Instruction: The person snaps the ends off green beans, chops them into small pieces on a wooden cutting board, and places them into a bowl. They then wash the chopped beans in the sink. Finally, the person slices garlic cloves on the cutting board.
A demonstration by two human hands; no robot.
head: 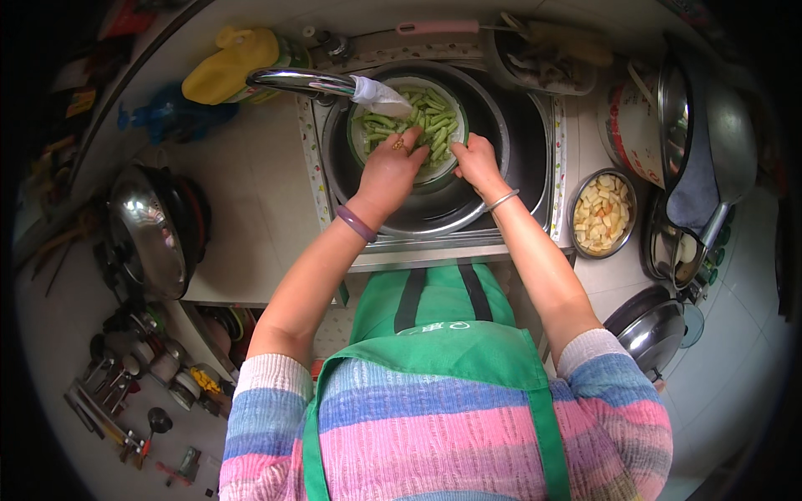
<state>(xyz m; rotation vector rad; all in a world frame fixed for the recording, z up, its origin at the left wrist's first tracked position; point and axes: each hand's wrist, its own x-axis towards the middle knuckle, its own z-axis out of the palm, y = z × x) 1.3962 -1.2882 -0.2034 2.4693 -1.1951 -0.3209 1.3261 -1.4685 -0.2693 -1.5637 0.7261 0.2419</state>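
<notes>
Cut green bean pieces (432, 116) lie in a round, green-rimmed bowl (463, 113) with a pale inside. The bowl sits within a large metal basin (501, 134) in the sink (529, 163). My left hand (391, 166), wearing a ring, reaches over the bowl's near side among the beans. Its thumb and forefinger are apart; the other fingertips are hidden, so any hold on beans cannot be told. My right hand (479, 164) pinches the bowl's right rim. Directly above the beans ends a chrome faucet (301, 80) with a white cloth sleeve (379, 94) on its spout.
Right of the sink stands a metal bowl of pale cut chunks (601, 213). A wok (730, 125) and a lidded pan (651, 335) are farther right. On the left are a yellow jug (235, 66) and a glass-lidded pot (150, 232). A plastic container (545, 59) stands behind the sink.
</notes>
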